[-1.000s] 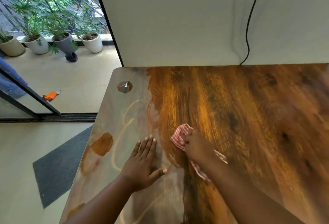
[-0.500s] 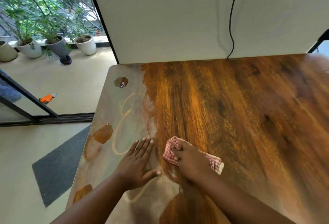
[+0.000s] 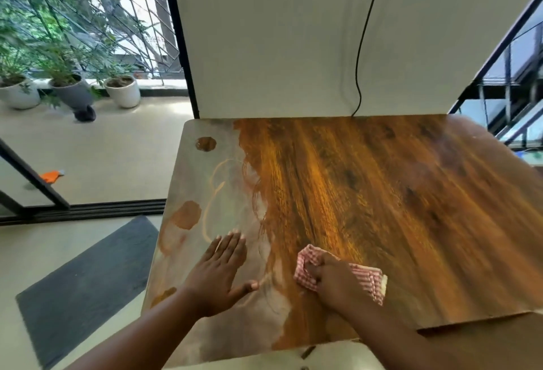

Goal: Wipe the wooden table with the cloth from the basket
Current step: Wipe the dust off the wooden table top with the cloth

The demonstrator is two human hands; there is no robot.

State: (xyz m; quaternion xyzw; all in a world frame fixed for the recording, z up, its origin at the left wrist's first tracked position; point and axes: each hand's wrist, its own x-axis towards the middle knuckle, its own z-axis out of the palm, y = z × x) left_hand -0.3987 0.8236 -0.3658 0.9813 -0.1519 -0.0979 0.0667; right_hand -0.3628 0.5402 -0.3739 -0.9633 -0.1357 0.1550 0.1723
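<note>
Gripping the bunched red-checked cloth (image 3: pixel 338 272), the right hand (image 3: pixel 335 284) sits just right of the brown wooden table (image 3: pixel 396 193)'s dusty left strip; the flat, spread left hand (image 3: pixel 219 275) rests there.

Single head-worn wide-angle view, looking forward and steeply down from close above the wooden table (image 3: pixel 382 208), facing the white wall (image 3: pixel 264 46) behind it.

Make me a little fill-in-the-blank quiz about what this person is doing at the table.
1. The right hand grips a red checked ____.
2. The left hand lies ____ on the table, fingers straight.
3. The dusty, unwiped part of the table is on the person's ____ side.
4. A black ____ hangs down the wall behind the table.

Missing words: cloth; flat; left; cable
</note>
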